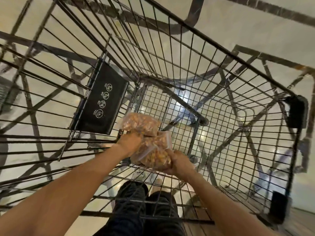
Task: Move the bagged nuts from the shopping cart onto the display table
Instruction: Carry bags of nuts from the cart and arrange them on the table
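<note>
The left hand [131, 143] curls its fingers around one side of a bunch of nut bags [150, 142], and the right hand [179, 163] grips the near end from the other side. The bags are clear plastic, soft and crinkly, and full of small orange-brown nuts. One bag [140, 123] sticks out at the top and another [153, 158] hangs lower by the right hand. The bunch is inside the shopping cart [230, 116], near its close end, just above the wire bottom. A black flap [100, 101] with round white signs sits just left of the bags. The shiny pale floor [255, 28] shows through the wires.
</note>
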`<act>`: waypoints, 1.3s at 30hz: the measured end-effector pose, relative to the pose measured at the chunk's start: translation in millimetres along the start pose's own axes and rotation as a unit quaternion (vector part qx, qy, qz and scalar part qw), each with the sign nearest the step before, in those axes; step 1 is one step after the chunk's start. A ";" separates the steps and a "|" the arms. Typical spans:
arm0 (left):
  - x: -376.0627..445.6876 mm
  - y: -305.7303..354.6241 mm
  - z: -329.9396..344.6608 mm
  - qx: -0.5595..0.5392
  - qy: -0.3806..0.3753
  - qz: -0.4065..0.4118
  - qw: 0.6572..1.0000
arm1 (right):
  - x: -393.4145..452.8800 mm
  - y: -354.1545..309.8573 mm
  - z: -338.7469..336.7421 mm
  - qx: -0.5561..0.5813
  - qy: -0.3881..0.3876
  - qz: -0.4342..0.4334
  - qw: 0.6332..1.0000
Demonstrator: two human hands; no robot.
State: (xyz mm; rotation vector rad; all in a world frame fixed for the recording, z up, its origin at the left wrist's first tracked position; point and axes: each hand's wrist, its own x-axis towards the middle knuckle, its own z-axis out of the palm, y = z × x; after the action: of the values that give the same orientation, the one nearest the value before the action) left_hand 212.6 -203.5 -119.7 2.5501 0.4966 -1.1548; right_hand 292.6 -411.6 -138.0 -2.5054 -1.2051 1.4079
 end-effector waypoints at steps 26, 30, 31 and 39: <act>8.5 41.9 55.8 -0.133 -0.063 0.124 0.981 | -52.5 77.1 -37.0 0.646 0.085 0.162 0.741; 4.3 35.5 55.9 -0.183 -0.041 0.138 0.972 | -54.9 78.6 -32.3 0.650 0.098 0.160 0.736; 7.3 34.6 57.5 -0.203 -0.028 0.154 0.967 | -56.1 78.4 -32.7 0.651 0.097 0.159 0.735; 42.1 46.9 22.9 -0.462 -0.047 -0.010 0.886 | -57.2 94.1 -38.9 0.678 0.121 0.172 0.704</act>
State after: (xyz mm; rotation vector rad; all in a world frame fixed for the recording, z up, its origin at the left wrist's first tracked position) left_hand 243.5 -246.9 -160.5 1.6521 0.8062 -0.7567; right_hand 361.9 -501.0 -108.8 -1.6257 0.4161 1.1610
